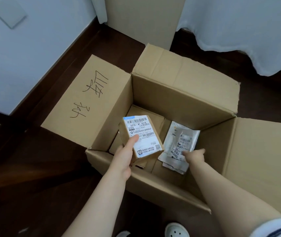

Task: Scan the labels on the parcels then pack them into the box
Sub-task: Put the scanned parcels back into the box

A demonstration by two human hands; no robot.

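A large open cardboard box [184, 93] stands on the dark floor, flaps spread out. My left hand [124, 156] grips a small cardboard parcel [141, 137] with a white shipping label, held over the box's left half, thumb on the label. My right hand [194, 155] reaches deep inside the box and touches the near end of a flat grey plastic mailer parcel [179, 144] that lies on the box floor at the right. How its fingers lie on the mailer is hard to make out.
The left flap [85, 101] bears black handwriting. Another tall cardboard box [145, 19] stands behind. A white wall [25, 48] runs at the left and white cloth [247, 28] hangs at the right. A white shoe [176, 230] is at the bottom edge.
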